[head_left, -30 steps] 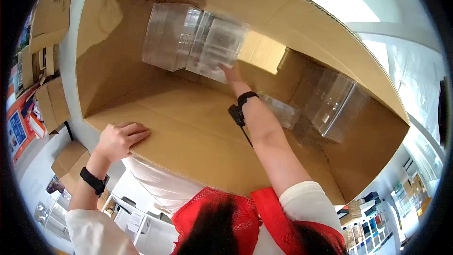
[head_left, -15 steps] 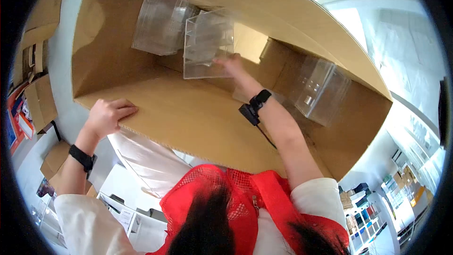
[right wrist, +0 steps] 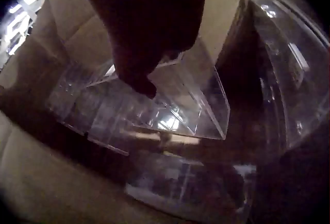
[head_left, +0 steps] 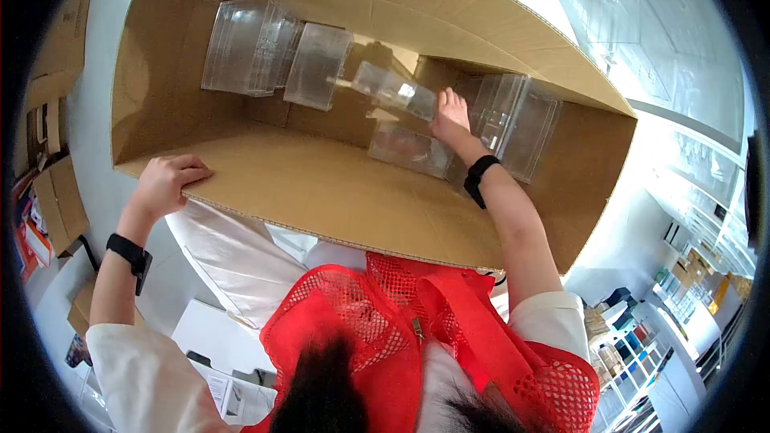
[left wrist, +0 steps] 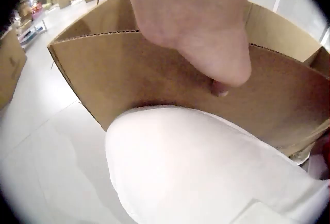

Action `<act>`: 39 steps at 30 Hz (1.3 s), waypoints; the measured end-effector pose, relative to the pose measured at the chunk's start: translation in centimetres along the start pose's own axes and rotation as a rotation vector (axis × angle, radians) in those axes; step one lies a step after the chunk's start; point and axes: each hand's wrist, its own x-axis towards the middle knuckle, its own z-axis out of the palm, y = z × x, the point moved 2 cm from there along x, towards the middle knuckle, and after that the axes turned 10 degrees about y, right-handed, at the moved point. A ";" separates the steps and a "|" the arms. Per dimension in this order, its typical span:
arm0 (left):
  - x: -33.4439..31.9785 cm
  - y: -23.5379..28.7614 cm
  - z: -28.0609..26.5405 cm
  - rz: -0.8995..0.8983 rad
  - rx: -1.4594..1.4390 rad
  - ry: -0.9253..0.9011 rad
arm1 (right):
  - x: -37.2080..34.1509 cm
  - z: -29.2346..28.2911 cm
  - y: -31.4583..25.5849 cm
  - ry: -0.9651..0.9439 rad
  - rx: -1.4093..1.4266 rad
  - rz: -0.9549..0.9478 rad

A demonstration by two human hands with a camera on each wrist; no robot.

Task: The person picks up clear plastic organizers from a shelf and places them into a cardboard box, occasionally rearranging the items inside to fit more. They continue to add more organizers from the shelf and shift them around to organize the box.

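Note:
A large open cardboard box (head_left: 337, 164) holds several clear plastic boxes. My left hand (head_left: 167, 184) grips the top edge of its near wall, and in the left wrist view the thumb (left wrist: 220, 87) lies on the wall's outer face. Inside the box, my right hand (head_left: 453, 119) holds one end of a narrow clear plastic box (head_left: 389, 88), its thumb (right wrist: 144, 87) on the box's edge in the right wrist view. Below the held piece, another clear box (head_left: 407, 150) lies near the inner wall. A single clear box (head_left: 318, 66) stands to the left.
A group of clear boxes (head_left: 247, 48) fills the left end of the carton; more clear boxes (head_left: 513, 120) stand at its right end, just beyond my right hand. White trousers (left wrist: 196, 167) are close against the near wall. Other cartons (head_left: 60, 192) are at far left.
My right hand has left the clear box at centre left, which now stands beside the left group. It has moved right and now holds a narrower clear box. The left hand keeps its grip.

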 end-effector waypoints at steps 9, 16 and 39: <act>0.0 -0.2 -0.3 -0.051 0.020 -0.109 | -2.5 4.0 0.9 -0.371 0.033 0.055; 0.7 -0.3 -0.4 -0.059 0.002 -0.153 | -3.8 7.2 3.7 -0.358 0.038 0.073; 0.5 0.1 -0.5 -0.035 0.043 -0.168 | 7.1 13.1 12.4 -0.549 0.282 0.255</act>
